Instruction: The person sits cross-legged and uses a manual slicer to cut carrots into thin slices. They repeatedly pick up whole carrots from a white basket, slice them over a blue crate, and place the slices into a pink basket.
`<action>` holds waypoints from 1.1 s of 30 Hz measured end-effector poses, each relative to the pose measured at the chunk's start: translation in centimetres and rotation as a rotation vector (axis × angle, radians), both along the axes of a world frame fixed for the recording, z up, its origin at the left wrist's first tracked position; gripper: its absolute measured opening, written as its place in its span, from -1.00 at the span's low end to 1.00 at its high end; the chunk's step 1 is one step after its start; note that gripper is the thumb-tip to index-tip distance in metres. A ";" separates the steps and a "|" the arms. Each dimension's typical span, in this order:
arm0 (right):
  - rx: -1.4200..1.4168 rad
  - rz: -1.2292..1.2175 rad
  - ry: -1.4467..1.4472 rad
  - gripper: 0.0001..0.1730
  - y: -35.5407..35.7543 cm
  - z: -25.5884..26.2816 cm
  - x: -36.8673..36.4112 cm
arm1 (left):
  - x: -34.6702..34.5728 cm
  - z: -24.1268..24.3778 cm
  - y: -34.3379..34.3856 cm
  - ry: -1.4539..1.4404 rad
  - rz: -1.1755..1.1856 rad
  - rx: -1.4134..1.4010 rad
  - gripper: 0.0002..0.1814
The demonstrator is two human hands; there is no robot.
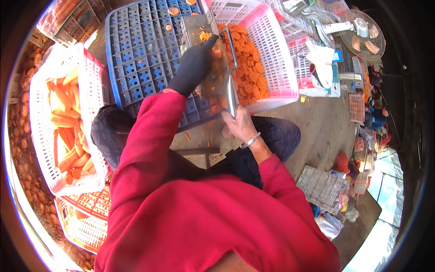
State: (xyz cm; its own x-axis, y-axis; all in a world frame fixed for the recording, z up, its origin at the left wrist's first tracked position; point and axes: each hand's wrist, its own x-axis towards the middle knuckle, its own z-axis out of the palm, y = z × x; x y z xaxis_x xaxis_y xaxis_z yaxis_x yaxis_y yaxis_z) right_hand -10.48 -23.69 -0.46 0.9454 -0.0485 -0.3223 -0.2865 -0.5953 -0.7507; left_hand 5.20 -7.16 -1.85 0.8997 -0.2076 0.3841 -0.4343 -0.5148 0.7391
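My left hand (197, 64) wears a black glove and reaches over a metal slicer (195, 23) on an upturned blue plastic crate (142, 51). A carrot piece (216, 53) shows at the glove's right side; what lies under the palm is hidden. Bare and with a bracelet at the wrist, my right hand (240, 124) grips the lower end of a shiny metal handle (231, 97). A bent metal rod (232, 47) continues upward from that handle beside the slicer. Grated carrot shreds (205, 36) lie on the slicer's top.
Carrot slices (251, 68) fill part of a pink-and-white basket (278, 51) right of the slicer. Peeled carrots (69, 129) lie in another basket (37, 136) at left. A fan (363, 34), a flat crate (323, 188) and distant people (375, 117) are at right.
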 end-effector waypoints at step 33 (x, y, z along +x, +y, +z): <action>0.130 -0.156 0.026 -0.78 1.9 0.5 -0.9 | -5.9 10.1 16.9 -0.173 0.398 -0.357 -0.40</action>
